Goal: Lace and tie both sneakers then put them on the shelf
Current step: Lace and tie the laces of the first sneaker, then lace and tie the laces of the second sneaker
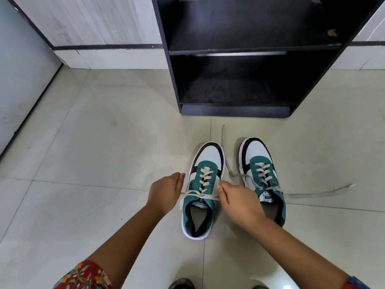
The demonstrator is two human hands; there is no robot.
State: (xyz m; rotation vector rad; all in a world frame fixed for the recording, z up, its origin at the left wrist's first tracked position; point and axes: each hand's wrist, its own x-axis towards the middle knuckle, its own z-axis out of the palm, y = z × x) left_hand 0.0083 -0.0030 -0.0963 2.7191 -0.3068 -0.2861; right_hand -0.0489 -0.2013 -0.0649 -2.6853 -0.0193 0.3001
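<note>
Two teal-white sneakers sit side by side on the tile floor (104, 142), toes toward the black shelf (235, 80) just beyond. Left sneaker (203, 190) laced; left hand (166, 192) and right hand (239, 203) each pinch one end of its lace (194, 193) at the top eyelets. Right sneaker (263, 176) laced but untied, grey lace ends (320, 193) trailing across the floor.

Head cam, wide-angle, looks fwd/down at floor (104, 132), close.
</note>
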